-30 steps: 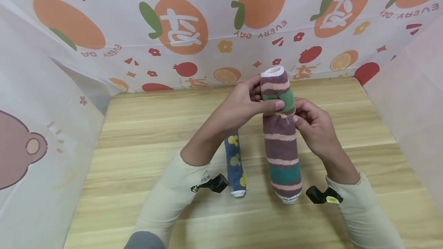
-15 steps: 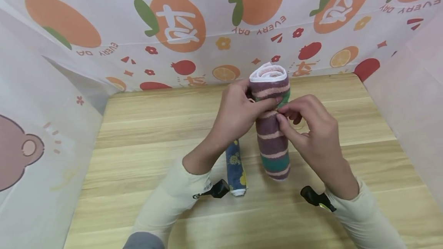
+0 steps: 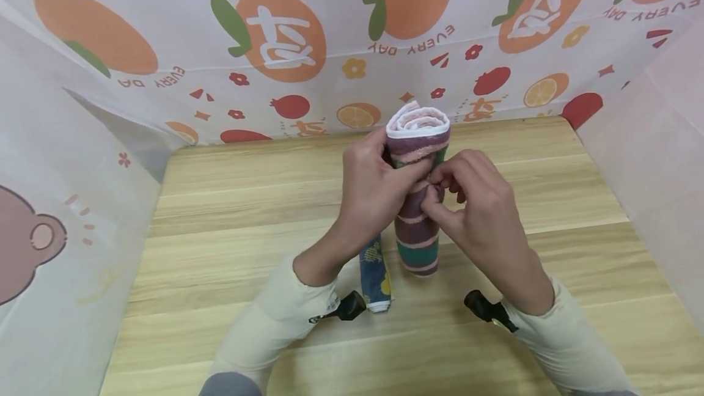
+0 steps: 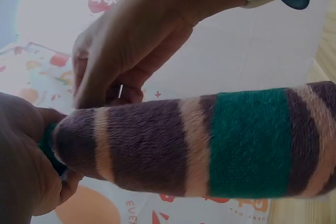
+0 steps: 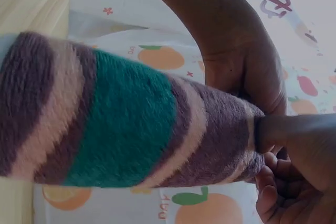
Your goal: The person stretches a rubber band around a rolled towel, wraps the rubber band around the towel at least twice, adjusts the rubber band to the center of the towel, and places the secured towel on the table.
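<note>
A rolled towel (image 3: 417,253) with purple, peach and teal stripes is held up above the table, its white-edged spiral end at the top. My left hand (image 3: 365,191) grips its upper part, thumb across the front. At the narrow, drawn-in waist, my right hand (image 3: 481,212) pinches with thumb and forefinger; what lies between those fingertips is too small to tell. In the left wrist view the long lower part of the striped towel (image 4: 252,145) fills the foreground. Both hands meet at the waist of the towel (image 5: 131,124) in the right wrist view.
A second rolled towel (image 3: 376,280), blue with yellow figures, lies on the wooden table (image 3: 220,249) below my left forearm. A fruit-printed curtain (image 3: 341,17) hangs behind the table's back edge, with pale sheets at both sides.
The striped towel has moved left and tipped so its spiral top shows. My right hand has come from its right edge to the front of the waist. The blue towel stays put.
</note>
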The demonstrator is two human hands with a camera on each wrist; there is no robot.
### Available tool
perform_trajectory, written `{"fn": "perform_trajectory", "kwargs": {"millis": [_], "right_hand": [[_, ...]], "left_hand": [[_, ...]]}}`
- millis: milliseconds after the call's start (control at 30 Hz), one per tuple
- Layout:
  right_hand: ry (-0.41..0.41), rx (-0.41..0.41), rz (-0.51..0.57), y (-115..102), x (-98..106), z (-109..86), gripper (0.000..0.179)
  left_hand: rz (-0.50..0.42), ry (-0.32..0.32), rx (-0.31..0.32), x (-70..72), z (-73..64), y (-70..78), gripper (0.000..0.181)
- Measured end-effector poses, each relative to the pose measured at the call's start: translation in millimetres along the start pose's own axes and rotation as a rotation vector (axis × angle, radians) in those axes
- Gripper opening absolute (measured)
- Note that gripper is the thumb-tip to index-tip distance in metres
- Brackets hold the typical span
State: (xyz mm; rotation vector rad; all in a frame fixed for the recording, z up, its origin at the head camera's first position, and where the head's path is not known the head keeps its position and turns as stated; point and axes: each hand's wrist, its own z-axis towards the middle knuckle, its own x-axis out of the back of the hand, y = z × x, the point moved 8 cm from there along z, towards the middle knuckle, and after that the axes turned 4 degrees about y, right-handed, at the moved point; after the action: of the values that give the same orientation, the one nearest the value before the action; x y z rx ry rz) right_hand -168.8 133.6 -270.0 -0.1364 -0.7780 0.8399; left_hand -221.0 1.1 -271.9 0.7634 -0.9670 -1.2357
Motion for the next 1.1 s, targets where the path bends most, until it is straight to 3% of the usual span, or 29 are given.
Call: {"fn": "perform_trajectory", "kwargs": {"millis": [167, 300, 367, 433, 567, 633, 700, 800, 867, 967, 1100], "right_hand": [[-0.088, 0.108, 0.057, -11, -10, -4.9, 0.003], [-0.188, 0.252, 0.089, -23, -18, -13.8, 0.009], [-0.228, 0.265, 0.126, -22, -22, -15.6, 0.007], [-0.238, 0.2, 0.177, -12, -24, -13.5, 0.005], [-0.208, -0.071, 0.415, 20, -26, -6.9, 0.01], [-0.171, -0.195, 0.564, 35, -23, -5.8, 0.013], [-0.146, -0.285, 0.724, 44, -22, -6.2, 0.018], [-0.14, -0.351, 0.961, 51, -21, -7.5, 0.026], [-0.173, -0.379, 1.058, 52, -24, -9.2, 0.03], [-0.206, -0.395, 1.028, 52, -24, -11.8, 0.031], [-0.116, -0.357, 0.839, 47, -13, -11.5, 0.02]], "left_hand": [[0.005, -0.016, -0.001, 3.9, 7.5, -3.2, 0.035], [-0.02, -0.018, 0.047, 9.0, 17.5, -8.5, 0.037], [-0.028, -0.006, 0.066, 10.3, 20.5, -10.9, 0.042], [-0.02, 0.011, 0.07, 10.6, 21.4, -12.4, 0.047], [-0.021, -0.018, 0.072, 8.2, 17.6, -15.0, 0.059], [-0.092, -0.112, 0.072, 3.8, 16.2, -16.2, 0.065], [-0.214, -0.257, 0.089, -3.4, 15.0, -19.0, 0.078], [-0.406, -0.474, 0.139, -12.5, 12.8, -23.3, 0.099], [-0.486, -0.566, 0.161, -15.4, 11.3, -25.0, 0.102], [-0.51, -0.599, 0.171, -15.8, 10.6, -23.6, 0.073], [-0.428, -0.528, 0.16, -12.0, 11.4, -18.6, 0.052]]}}
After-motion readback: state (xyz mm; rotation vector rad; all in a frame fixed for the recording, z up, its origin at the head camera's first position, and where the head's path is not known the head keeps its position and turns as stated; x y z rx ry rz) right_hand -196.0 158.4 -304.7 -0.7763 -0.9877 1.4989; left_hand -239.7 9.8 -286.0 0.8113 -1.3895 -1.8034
